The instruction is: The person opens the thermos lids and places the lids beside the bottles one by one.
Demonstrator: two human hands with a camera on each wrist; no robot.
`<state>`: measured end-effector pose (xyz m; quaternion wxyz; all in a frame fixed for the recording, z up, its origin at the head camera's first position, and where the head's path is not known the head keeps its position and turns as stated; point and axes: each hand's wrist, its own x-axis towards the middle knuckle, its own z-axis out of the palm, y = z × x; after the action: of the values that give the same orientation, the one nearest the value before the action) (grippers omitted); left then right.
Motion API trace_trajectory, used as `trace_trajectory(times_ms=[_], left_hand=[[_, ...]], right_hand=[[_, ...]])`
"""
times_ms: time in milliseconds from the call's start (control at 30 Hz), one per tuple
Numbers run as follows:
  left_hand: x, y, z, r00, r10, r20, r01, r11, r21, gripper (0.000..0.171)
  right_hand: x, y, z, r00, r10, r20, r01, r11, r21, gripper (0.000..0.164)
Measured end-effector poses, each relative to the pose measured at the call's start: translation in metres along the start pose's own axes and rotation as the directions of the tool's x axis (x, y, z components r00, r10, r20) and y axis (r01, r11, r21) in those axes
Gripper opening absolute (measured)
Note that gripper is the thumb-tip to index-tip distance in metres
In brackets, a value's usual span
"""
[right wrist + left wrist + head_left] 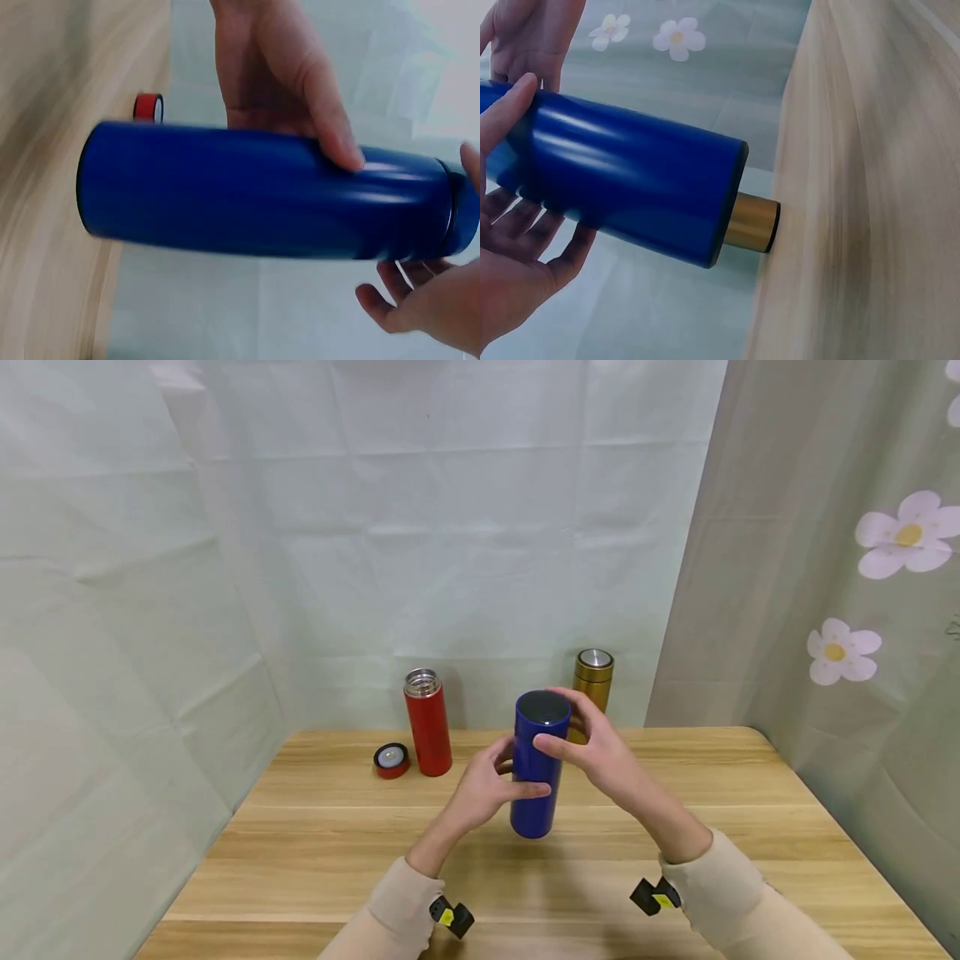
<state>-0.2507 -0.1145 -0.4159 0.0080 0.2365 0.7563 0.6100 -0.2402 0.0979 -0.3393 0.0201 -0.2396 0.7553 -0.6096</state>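
A blue thermos flask (534, 814) is held upright over the wooden table, its base clear of the tabletop in the left wrist view. My left hand (482, 789) grips its body, thumb across the near side and fingers round the back. Up at the dark-topped lid (543, 708), my right hand (600, 752) curls its thumb and fingers round the top end. In the right wrist view a thin seam shows between lid and body.
Back left stands a red thermos flask (429, 735) with its mouth uncovered. Beside it a red cap (391, 762) lies with its inner side up. A gold thermos flask (594, 683) with its lid on stands behind my right hand. Pale cloth (480, 568) hangs behind the wooden table (322, 852).
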Motion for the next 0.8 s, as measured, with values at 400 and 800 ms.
trace_trajectory(times_ms=[400,800], left_hand=[[0.000,-0.002,-0.003,0.998,-0.020,0.057,0.021,1.000,-0.012,0.077],[0.000,-0.002,-0.003,0.996,0.009,0.089,-0.007,1.000,-0.018,0.075]], right_hand=[[0.001,-0.001,0.001,0.997,-0.027,-0.075,0.023,0.999,-0.043,0.071],[0.005,-0.003,-0.013,0.997,-0.059,0.055,0.060,0.998,-0.004,0.067]])
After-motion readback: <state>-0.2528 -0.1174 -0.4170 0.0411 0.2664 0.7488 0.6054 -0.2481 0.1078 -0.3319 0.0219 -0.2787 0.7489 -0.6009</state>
